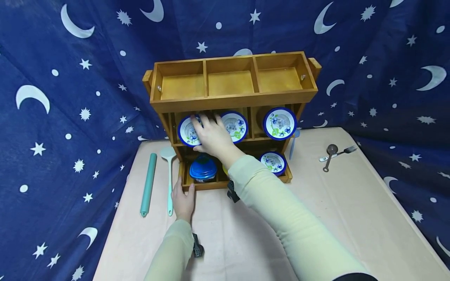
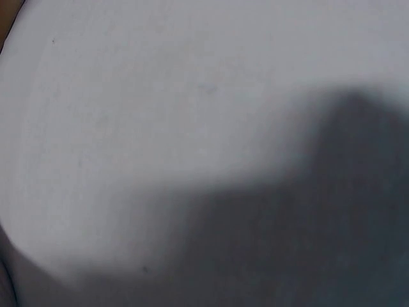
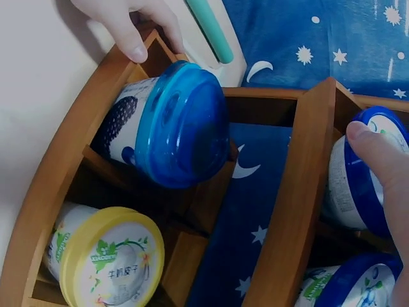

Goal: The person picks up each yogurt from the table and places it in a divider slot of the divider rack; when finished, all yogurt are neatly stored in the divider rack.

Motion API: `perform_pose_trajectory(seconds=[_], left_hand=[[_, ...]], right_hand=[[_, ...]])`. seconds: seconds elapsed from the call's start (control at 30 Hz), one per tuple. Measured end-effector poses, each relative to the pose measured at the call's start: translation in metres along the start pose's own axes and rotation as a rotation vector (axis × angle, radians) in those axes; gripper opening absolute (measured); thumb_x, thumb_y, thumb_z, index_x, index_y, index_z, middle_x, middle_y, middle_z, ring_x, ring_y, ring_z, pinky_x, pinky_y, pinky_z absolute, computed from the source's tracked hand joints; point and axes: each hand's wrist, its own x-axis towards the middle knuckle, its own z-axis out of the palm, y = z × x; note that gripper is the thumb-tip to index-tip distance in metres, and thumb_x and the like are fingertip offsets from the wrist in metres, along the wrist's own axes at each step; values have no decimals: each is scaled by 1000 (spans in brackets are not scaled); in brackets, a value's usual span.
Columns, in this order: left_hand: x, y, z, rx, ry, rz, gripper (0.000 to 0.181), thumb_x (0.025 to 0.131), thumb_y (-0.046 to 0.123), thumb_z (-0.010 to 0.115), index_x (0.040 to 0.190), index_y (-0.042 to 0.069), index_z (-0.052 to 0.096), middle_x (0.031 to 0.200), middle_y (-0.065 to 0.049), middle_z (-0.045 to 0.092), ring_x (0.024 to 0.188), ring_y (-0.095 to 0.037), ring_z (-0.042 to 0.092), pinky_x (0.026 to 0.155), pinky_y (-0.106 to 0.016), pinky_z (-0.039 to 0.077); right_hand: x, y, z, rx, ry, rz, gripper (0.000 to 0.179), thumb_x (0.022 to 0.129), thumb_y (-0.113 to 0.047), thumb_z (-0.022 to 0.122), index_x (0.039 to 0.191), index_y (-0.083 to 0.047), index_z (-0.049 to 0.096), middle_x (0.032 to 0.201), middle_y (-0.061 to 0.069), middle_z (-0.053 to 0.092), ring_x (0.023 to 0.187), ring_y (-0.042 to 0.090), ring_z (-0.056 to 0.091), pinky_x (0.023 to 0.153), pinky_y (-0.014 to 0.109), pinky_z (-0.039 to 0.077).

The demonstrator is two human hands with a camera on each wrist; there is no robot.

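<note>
A wooden rack [image 1: 233, 102] with divided shelves stands on the table. On its middle shelf, my right hand [image 1: 215, 137] grips the leftmost blue-rimmed tub [image 1: 185, 133], thumb against the lid's rim in the right wrist view. Beside it are a second blue-rimmed tub [image 1: 234, 125] and, farther right, a third tub [image 1: 280, 123]. My left hand [image 1: 183, 203] holds the rack's lower left front corner between thumb and fingers. Just above that corner sits a tub with a blue domed lid [image 1: 203, 168]. A yellow-lidded tub [image 3: 128, 262] is mostly hidden behind my right arm in the head view.
Another blue-rimmed tub [image 1: 273, 163] sits at the bottom right of the rack. A teal rolling pin [image 1: 149, 185] and a pale spatula [image 1: 170, 179] lie left. At right are a brown measuring spoon [image 1: 330, 154] and a fork [image 1: 346, 150]. A patterned cloth [image 1: 84, 128] hangs behind.
</note>
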Motion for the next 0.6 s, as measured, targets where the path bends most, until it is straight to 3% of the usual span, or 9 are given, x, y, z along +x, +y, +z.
perform_pose_trajectory(seconds=[0.2, 0.4, 0.6], left_hand=[[1, -4, 2, -1, 35, 36, 66, 92, 48, 50, 146, 14, 32, 145, -12, 38, 132, -32, 30, 108, -46, 26], [1, -4, 2, -7, 32, 34, 67, 92, 49, 50, 146, 14, 32, 145, -12, 37, 132, -32, 30, 108, -47, 26], [0, -2, 0, 1, 10, 10, 67, 93, 47, 51, 147, 14, 30, 147, -12, 35, 133, -31, 28, 109, -47, 25]], right_hand=[[1, 1, -5, -50, -41, 19, 101, 70, -73, 59, 149, -20, 25, 149, 7, 32, 128, 28, 36, 102, 50, 31], [0, 6, -7, -44, -86, 27, 101, 71, -72, 59, 149, -18, 23, 150, 8, 30, 125, 29, 36, 97, 48, 35], [-1, 7, -5, 10, -46, 11, 102, 72, -68, 62, 148, -11, 26, 147, 14, 30, 119, 32, 42, 95, 45, 39]])
